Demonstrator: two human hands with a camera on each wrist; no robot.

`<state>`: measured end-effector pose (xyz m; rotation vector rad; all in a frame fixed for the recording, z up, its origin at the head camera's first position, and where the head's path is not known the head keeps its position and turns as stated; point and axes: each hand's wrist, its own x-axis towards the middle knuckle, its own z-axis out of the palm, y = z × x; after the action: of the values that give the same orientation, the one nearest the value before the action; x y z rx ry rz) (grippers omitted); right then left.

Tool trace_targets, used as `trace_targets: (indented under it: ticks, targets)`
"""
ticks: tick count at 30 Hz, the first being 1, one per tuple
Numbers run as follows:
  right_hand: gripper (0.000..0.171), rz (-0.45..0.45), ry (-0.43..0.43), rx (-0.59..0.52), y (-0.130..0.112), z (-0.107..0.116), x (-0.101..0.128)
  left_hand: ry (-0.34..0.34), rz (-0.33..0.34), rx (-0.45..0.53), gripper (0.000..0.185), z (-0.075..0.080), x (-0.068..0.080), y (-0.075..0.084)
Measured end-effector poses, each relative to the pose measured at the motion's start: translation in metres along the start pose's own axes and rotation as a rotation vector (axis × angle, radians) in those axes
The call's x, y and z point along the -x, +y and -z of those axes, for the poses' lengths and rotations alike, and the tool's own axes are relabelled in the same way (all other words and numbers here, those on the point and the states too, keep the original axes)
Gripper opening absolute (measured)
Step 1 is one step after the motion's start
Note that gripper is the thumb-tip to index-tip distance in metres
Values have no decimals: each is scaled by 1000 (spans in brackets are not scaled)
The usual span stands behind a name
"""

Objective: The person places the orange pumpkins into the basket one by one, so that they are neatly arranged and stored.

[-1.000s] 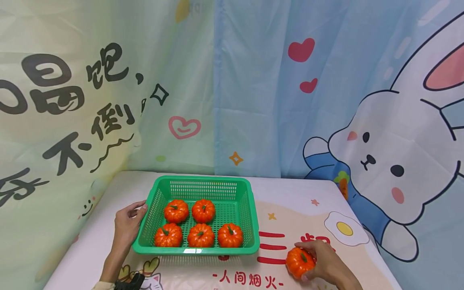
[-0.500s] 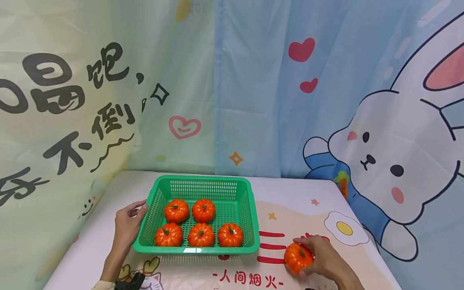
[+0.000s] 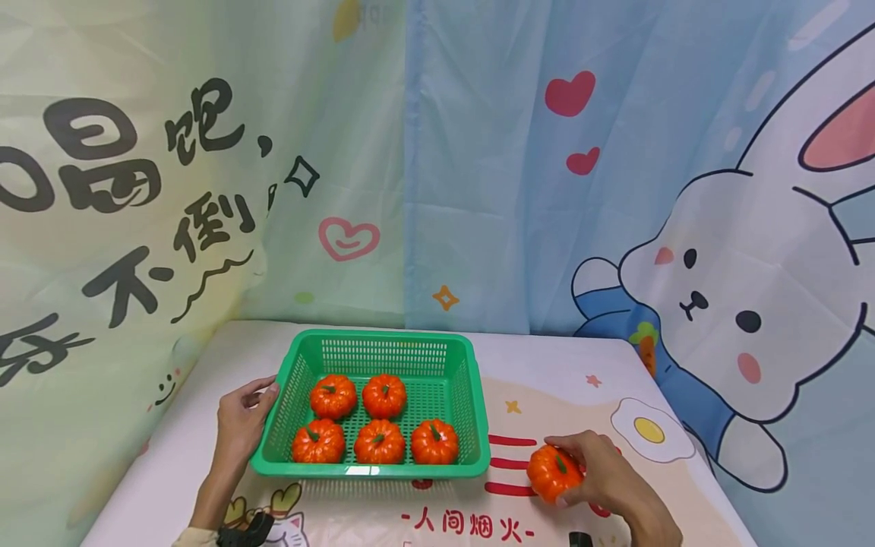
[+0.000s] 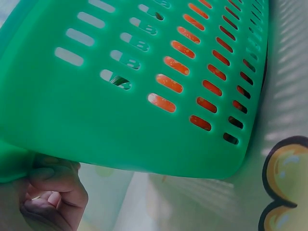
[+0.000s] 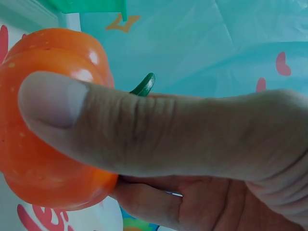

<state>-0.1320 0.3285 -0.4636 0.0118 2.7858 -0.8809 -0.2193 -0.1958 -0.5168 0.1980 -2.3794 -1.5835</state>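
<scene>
While the left hand [image 3: 241, 422] grips the left rim of the green slotted basket [image 3: 472, 410], fingers curled at its edge, the right hand [image 3: 601, 475] wraps thumb and fingers round a toy pumpkin [image 3: 550, 472] just right of the basket; five pumpkins [image 3: 378, 442] sit inside.

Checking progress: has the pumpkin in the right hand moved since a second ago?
Yes. The pumpkin has shifted left and slightly up, toward the green basket.

Glossy, smooth orange pumpkin [image 3: 552, 472] with a shiny plastic look. Green basket [image 3: 472, 414] of smooth, perforated plastic. Printed tablecloth [image 3: 547, 380] looks smooth and slightly sheeny
</scene>
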Motion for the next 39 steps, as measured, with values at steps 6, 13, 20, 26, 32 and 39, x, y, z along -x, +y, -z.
trace_targets:
  ticks: [6, 13, 20, 26, 32, 39]
  targets:
    - [83, 10, -2, -40, -8, 2, -2, 0, -1, -9, 36, 1, 0, 1]
    - [81, 36, 2, -45, -16, 3, -5, 6, 13, -14, 36, 2, 3, 0]
    - [83, 50, 5, -61, -23, 7, -8, 8, -2, -4, 35, 0, 2, 1]
    - [82, 74, 9, -51, -28, 10, -9, 4, 2, -13, 35, 0, 0, 2]
    - [81, 101, 17, -32, -35, 12, -10, 2, 4, -19, 35, 0, 0, 2]
    - [80, 118, 21, -10, -41, 16, -11, 4, 15, -13, 36, 0, 1, 2]
